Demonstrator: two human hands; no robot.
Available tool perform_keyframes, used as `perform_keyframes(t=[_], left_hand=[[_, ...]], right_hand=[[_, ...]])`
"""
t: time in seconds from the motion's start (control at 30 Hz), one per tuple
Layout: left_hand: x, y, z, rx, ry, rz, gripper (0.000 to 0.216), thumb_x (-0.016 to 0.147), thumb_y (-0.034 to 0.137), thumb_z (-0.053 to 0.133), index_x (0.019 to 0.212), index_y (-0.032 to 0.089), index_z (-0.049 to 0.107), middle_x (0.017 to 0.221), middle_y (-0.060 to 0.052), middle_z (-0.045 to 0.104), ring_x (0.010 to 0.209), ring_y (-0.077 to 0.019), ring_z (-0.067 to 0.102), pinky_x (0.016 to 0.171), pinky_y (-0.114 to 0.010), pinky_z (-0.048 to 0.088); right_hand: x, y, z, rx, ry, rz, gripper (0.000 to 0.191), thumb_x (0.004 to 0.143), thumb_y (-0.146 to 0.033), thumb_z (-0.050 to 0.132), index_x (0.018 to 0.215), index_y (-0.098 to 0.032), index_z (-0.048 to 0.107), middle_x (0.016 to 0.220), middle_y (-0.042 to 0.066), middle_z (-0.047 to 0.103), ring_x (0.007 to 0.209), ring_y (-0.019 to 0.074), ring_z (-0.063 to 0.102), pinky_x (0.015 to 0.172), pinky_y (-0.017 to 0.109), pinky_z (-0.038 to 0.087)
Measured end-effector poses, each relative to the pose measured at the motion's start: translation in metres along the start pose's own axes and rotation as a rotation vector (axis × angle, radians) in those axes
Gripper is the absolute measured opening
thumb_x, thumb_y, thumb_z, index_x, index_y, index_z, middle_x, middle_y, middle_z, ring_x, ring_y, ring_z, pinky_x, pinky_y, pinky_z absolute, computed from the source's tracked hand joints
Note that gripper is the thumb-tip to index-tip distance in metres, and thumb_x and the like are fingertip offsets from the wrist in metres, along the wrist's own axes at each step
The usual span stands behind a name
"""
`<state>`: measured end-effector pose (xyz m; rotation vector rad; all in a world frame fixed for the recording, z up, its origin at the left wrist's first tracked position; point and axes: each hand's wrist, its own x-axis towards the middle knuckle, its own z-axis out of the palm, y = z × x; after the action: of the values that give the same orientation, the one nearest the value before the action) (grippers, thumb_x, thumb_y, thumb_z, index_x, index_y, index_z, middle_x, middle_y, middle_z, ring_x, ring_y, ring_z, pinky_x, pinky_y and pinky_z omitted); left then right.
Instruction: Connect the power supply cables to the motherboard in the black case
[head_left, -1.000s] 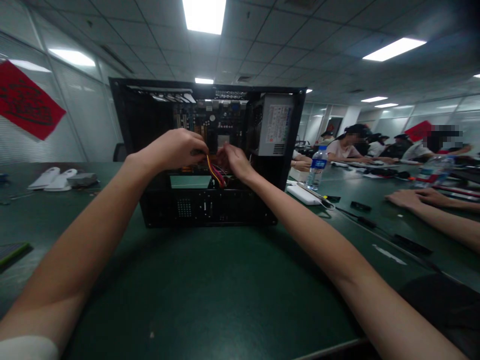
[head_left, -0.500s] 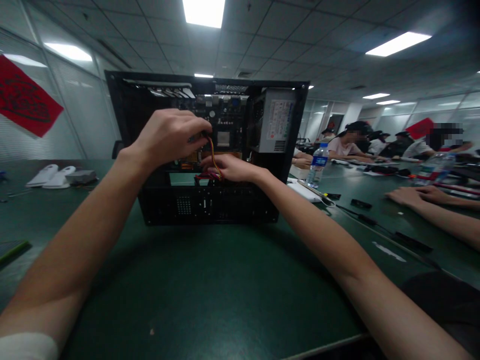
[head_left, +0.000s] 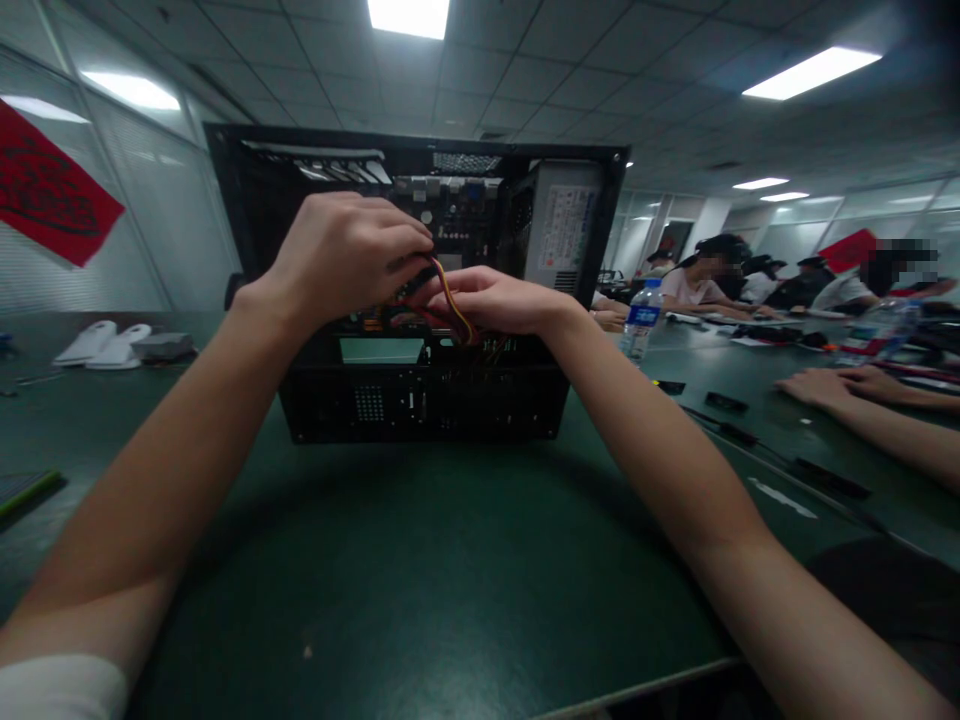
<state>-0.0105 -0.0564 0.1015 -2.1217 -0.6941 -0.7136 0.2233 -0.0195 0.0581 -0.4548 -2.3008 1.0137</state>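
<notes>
An open black computer case [head_left: 307,405] stands upright on the green table, its inside facing me. My left hand [head_left: 352,250] is closed in a pinch on a bundle of power cables [head_left: 448,290] with yellow, red and black wires; the end is hidden by the fingers. Close below and to the right, my right hand [head_left: 499,298] is closed around the lower part of the same cables. Behind both hands lies the motherboard [head_left: 457,215], partly covered. At the case's upper right sits the silver power supply [head_left: 562,225] with a label.
A water bottle [head_left: 641,320] stands right of the case. Thin black parts and a cable [head_left: 731,430] lie on the table's right side, near another person's hands [head_left: 832,388]. White objects and a grey block [head_left: 163,348] lie at left. Several people sit farther back.
My right hand has risen from the case's lower part toward my left hand, bringing the cables up. My left hand has shifted slightly right, still pinching.
</notes>
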Motion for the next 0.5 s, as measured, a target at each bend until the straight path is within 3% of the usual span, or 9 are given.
perform_keyframes(t=[0.13, 0.27, 0.37, 0.5], left_hand=[[-0.001, -0.006, 0.009, 0.010, 0.018, -0.080, 0.043, 0.104, 0.050, 0.047, 0.120, 0.022, 0.076, 0.126, -0.008, 0.076, 0.116, -0.0289, 0.070, 0.098, -0.047, 0.054], [-0.001, -0.011, 0.017, 0.029, 0.015, -0.149, 0.040, 0.102, 0.045, 0.051, 0.119, 0.020, 0.076, 0.121, -0.010, 0.077, 0.114, -0.0311, 0.070, 0.096, -0.049, 0.054], [-0.001, -0.015, 0.024, 0.040, -0.014, -0.146, 0.038, 0.102, 0.040, 0.053, 0.116, 0.016, 0.077, 0.119, -0.012, 0.077, 0.110, -0.0298, 0.071, 0.093, -0.045, 0.055], [-0.003, -0.024, 0.044, -0.045, -0.013, -0.122, 0.028, 0.098, 0.032, 0.059, 0.113, 0.021, 0.079, 0.118, -0.009, 0.077, 0.105, -0.0254, 0.072, 0.088, -0.038, 0.055]], right_hand=[[-0.002, -0.005, -0.006, 0.095, 0.129, -0.063, 0.034, 0.096, -0.023, 0.056, 0.128, -0.013, 0.064, 0.106, 0.006, 0.070, 0.090, 0.0124, 0.064, 0.086, 0.027, 0.055], [0.001, -0.008, -0.008, -0.016, 0.250, -0.093, 0.043, 0.096, -0.019, 0.045, 0.135, -0.011, 0.060, 0.115, 0.009, 0.069, 0.099, 0.0160, 0.065, 0.092, 0.035, 0.055], [0.003, -0.008, -0.009, -0.295, 0.338, -0.151, 0.046, 0.094, -0.018, 0.048, 0.137, -0.011, 0.062, 0.119, 0.009, 0.069, 0.105, 0.0184, 0.065, 0.093, 0.036, 0.053], [0.005, -0.008, -0.002, -0.944, 0.440, -0.107, 0.040, 0.094, -0.015, 0.052, 0.129, -0.014, 0.071, 0.119, 0.010, 0.070, 0.113, 0.0235, 0.061, 0.099, 0.039, 0.049]])
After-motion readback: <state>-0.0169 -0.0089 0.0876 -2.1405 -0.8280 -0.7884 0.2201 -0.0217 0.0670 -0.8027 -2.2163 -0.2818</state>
